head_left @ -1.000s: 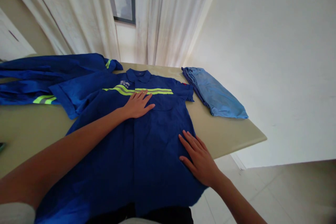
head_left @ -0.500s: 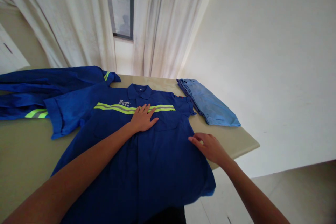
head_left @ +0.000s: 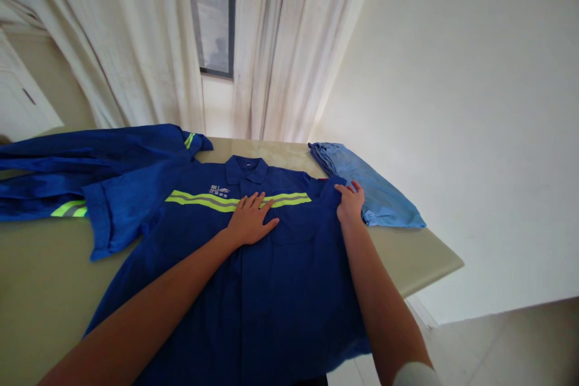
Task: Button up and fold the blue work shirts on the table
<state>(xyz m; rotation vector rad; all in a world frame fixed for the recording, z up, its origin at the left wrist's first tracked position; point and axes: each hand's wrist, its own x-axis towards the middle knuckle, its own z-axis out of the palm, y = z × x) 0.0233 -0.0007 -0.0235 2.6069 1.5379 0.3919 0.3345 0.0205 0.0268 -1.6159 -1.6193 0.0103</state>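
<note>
A dark blue work shirt (head_left: 244,289) with a yellow-green reflective band lies face up on a beige table (head_left: 407,253), its hem hanging over the near edge. My left hand (head_left: 250,219) rests flat on the chest just below the band, fingers spread. My right hand (head_left: 350,202) has its fingers closed on the shirt's right short sleeve, at the edge next to a folded light blue garment (head_left: 375,193).
More dark blue clothing with reflective stripes (head_left: 76,163) is piled at the table's back left. White curtains (head_left: 289,42) and a window stand behind the table. A white wall is on the right, and pale floor (head_left: 497,344) lies beyond the table's right corner.
My right hand has moved from the shirt's lower right side up to its right sleeve and closed on it. The left hand has stayed flat on the chest.
</note>
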